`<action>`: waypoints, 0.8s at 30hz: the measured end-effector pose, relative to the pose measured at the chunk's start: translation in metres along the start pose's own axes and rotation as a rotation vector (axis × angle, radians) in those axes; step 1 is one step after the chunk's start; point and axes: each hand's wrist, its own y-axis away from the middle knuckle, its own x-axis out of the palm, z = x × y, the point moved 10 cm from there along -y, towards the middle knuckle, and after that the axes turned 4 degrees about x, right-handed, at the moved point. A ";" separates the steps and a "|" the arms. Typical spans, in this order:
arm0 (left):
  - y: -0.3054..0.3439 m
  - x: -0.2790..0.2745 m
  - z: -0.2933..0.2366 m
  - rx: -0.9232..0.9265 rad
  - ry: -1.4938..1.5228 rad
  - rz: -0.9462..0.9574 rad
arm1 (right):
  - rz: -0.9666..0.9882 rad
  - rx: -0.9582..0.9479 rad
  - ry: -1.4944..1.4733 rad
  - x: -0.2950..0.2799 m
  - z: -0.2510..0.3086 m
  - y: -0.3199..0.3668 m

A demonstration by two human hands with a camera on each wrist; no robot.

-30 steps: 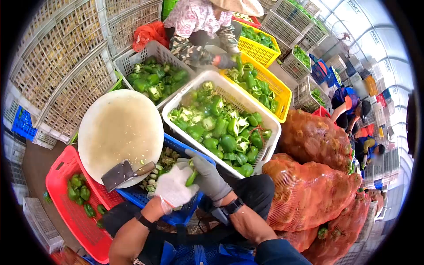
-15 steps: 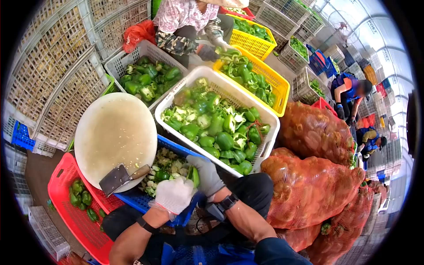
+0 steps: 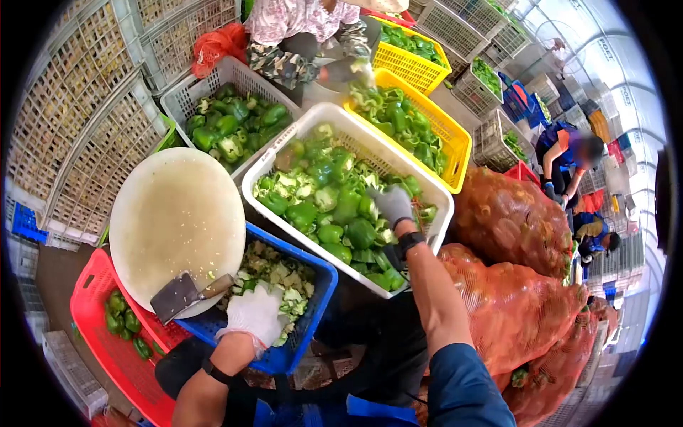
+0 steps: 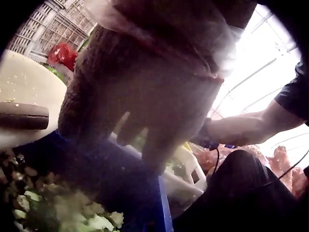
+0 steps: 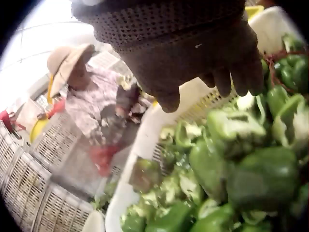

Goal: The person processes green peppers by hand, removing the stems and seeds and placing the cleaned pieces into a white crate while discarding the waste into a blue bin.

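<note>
My left hand [image 3: 256, 313], in a white glove, hangs over the blue crate [image 3: 324, 295] of pale and green pepper scraps [image 3: 293, 302]. In the left wrist view its fingers point down, with nothing visible in them. Over the right part of the white crate [image 3: 260, 206], my grey-gloved right hand [image 3: 393, 205] has its fingers extended above cut green peppers [image 3: 359, 231]. The right wrist view shows this hand [image 5: 193, 63] holding nothing visible. A cleaver [image 3: 174, 297] lies on the round board [image 3: 178, 213], left of the blue crate.
A red crate [image 3: 89, 320] with whole peppers stands at the left. Behind are a grey crate [image 3: 178, 99] and a yellow crate [image 3: 459, 153] of peppers. Red net sacks [image 3: 498, 306] lie at the right. One person [image 3: 302, 28] sits opposite; others are at far right.
The hands have parted: my right hand has moved up and right from the blue crate to the white one. My left hand has moved slightly left and down. The green piece between them is gone from there.
</note>
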 end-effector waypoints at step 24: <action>0.016 -0.044 0.042 -0.189 1.343 -0.281 | 0.737 -0.056 -0.984 -0.007 0.200 0.282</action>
